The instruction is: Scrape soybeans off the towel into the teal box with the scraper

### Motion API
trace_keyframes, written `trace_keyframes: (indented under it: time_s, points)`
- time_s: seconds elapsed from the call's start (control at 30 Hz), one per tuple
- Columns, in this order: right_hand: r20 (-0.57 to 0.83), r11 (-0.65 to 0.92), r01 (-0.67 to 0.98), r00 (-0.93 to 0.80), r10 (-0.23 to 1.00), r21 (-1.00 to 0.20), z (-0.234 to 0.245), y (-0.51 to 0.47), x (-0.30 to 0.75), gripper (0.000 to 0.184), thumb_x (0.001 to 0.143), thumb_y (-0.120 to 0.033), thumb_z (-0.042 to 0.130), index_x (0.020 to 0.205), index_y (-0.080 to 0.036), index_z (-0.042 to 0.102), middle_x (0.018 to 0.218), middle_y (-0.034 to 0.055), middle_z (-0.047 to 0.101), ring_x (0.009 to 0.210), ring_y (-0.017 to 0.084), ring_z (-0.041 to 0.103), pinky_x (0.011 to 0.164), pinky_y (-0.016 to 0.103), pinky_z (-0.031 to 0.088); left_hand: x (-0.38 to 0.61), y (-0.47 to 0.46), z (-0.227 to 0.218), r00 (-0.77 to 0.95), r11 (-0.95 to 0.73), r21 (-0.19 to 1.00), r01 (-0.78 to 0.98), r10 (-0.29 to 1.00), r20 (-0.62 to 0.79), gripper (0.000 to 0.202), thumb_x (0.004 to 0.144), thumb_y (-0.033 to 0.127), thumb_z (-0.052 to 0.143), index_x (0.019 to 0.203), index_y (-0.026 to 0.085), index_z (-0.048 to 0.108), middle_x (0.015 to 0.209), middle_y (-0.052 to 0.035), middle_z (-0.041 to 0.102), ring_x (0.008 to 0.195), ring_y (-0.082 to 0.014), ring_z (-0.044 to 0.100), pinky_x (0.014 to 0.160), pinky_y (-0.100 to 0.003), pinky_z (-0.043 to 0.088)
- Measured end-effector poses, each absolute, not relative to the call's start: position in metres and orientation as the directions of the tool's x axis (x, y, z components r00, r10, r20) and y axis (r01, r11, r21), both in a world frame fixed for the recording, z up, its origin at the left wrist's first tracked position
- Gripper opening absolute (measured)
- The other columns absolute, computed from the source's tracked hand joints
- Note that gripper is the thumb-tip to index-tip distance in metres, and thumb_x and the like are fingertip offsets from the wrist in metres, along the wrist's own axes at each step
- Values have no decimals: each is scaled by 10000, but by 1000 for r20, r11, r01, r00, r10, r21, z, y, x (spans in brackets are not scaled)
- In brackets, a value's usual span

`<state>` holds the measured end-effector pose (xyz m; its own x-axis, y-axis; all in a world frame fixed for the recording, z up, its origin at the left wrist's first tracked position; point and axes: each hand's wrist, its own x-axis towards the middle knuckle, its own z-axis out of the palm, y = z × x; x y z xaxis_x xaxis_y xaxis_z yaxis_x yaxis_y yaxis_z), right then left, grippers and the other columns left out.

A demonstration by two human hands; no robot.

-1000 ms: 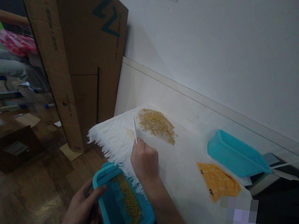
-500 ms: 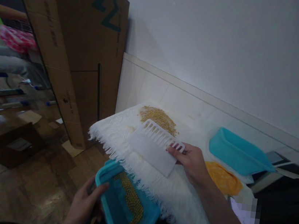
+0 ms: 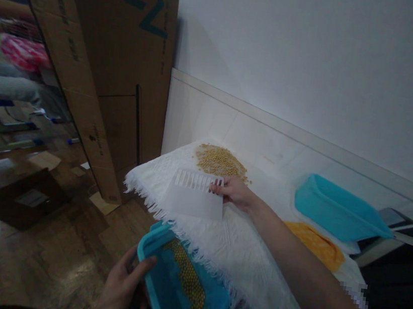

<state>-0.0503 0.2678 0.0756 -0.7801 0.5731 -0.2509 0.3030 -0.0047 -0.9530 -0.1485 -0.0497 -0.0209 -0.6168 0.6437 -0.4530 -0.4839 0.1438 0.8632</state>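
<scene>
My left hand (image 3: 126,283) grips the left rim of a blue plastic bin (image 3: 150,281), thumb over the edge. Inside the bin lies a band of yellowish beans (image 3: 189,284). The bin is held below the fringed edge of a white cloth (image 3: 253,262) on the table. My right hand (image 3: 237,193) is closed on one end of a flat white plastic scraper (image 3: 194,201) with a row of slots along its upper edge. The scraper is over the cloth, just in front of a spread pile of beans (image 3: 221,161). Whether it touches the cloth I cannot tell.
A tall cardboard box (image 3: 127,63) stands at the left of the table. At the right are a blue scoop-shaped container (image 3: 340,207) and an orange cloth (image 3: 316,245). A white wall (image 3: 317,62) rises behind. Another person's arm (image 3: 7,7) shows at far left.
My right hand has moved the scraper left, turning it so its slotted edge runs nearly level. The bin stays in my left hand, and the view has shifted slightly.
</scene>
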Motion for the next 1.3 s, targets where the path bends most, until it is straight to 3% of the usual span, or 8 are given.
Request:
trace_keyframes:
  time_s: [0.17,0.4,0.6,0.77,0.93,1.03,1.3]
  points:
    - [-272,-7,318,-800,535,-948,74,299,-88,421,622,-460,1032,777,-159,780,761,37,787,651,152,684,602,273,571,-146,-50,-23,-574,174,834,-524,651,-497,773,712,607,936,1304,168,704,455,60,651,317,-143,537,324,-211,365]
    - [-216,12,272,-790,573,-962,79,313,-125,176,805,-262,921,849,-169,778,862,45,811,738,153,718,703,282,604,-149,-51,-33,-544,181,822,-540,671,-505,727,746,592,917,1328,190,749,483,33,687,337,-179,586,343,-256,425]
    - [-107,119,242,-748,655,-963,88,311,-128,282,787,-380,929,818,-155,762,789,59,787,683,180,709,652,320,597,-152,-53,-31,-529,201,810,-550,667,-525,685,744,591,919,1292,208,771,485,32,698,342,-181,604,366,-264,436]
    - [122,314,210,-620,775,-926,91,300,-97,416,763,-546,908,858,-158,793,775,44,778,715,204,703,635,306,557,-155,-54,-37,-527,181,820,-542,688,-500,727,742,612,910,1311,194,740,510,20,715,370,-210,634,375,-287,459]
    - [369,527,287,-458,809,-800,76,267,-58,284,858,-450,823,810,-170,814,647,9,710,656,188,641,621,276,465,-155,-55,-41,-545,188,844,-502,689,-478,860,715,671,919,1360,160,667,479,40,683,344,-193,603,337,-253,394]
    - [583,760,485,-492,646,-433,62,244,-47,293,989,-379,682,834,-184,837,654,37,752,603,180,662,598,266,446,-153,-54,-37,-569,193,858,-477,676,-468,892,723,680,907,1393,154,642,455,50,658,328,-178,574,337,-243,379]
    - [593,845,441,-607,529,-303,40,202,-57,214,1002,-200,664,1061,-206,870,915,89,869,772,195,804,701,232,520,-148,-54,-24,-564,216,860,-463,677,-474,971,706,717,904,1416,135,589,481,57,673,371,-176,584,373,-242,422]
